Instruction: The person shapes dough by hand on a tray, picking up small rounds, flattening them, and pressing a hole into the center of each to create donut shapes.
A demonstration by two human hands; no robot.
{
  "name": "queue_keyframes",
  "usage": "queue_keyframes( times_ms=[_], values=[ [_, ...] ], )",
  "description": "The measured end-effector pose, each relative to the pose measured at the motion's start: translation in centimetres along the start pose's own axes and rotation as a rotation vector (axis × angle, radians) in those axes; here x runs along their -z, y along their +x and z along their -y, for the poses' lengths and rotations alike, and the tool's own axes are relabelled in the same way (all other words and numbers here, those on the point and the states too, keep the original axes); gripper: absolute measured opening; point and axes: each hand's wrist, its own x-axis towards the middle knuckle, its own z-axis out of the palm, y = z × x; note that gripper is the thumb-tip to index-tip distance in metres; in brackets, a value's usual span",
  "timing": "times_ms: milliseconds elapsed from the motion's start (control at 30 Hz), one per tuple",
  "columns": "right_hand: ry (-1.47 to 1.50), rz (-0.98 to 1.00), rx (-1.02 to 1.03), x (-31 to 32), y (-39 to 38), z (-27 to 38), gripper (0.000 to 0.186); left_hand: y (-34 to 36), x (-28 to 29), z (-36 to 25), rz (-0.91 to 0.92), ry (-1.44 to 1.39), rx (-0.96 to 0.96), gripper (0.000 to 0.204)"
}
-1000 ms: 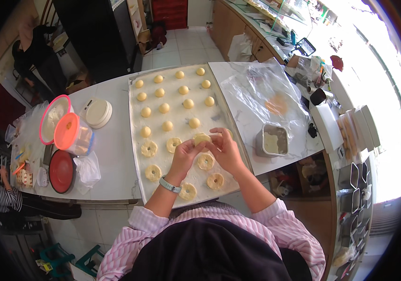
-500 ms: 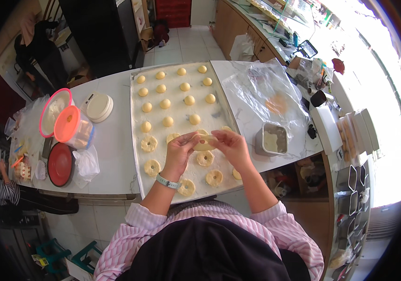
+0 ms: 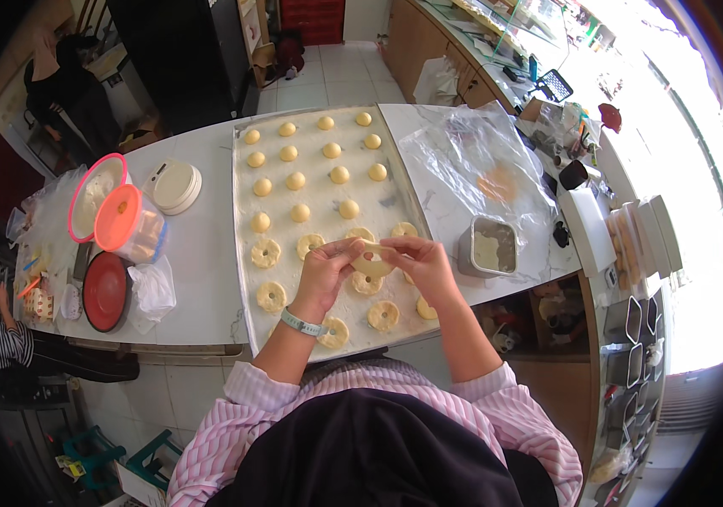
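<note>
White counter [image 3: 201,253] carries a floured tray [image 3: 327,203]. I see left hand [image 3: 321,275] and right hand [image 3: 425,264] pinching one dough ring [image 3: 372,258]; overstretching risks tearing it.

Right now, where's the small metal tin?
In the head view, the small metal tin sits on the counter to the right of the baking tray, just beyond the right hand and below the clear plastic sheet.

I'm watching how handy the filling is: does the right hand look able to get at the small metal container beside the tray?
Probably yes. The metal container stands just right of the right hand, nothing between them, but both hands now hold a dough ring.
</note>
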Motion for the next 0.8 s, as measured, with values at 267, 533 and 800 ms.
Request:
queue_keyframes(
  times_ms=[267, 533, 800],
  values=[
    [-0.033, -0.039, -0.065, 0.0, -0.3, 0.0, 0.024, -0.1, -0.1, 0.1, 0.003, 0.06, 0.019, 0.022],
    [-0.054, -0.026, -0.052, -0.3, -0.4, 0.4, 0.026, 0.0, 0.3, 0.4, -0.05, 0.01, -0.024, 0.024],
    [-0.1, -0.006, -0.038, 0.2, -0.4, -0.1, 0.028, -0.2, -0.2, -0.1, -0.022, 0.057, 0.015, 0.021]
  ],
)
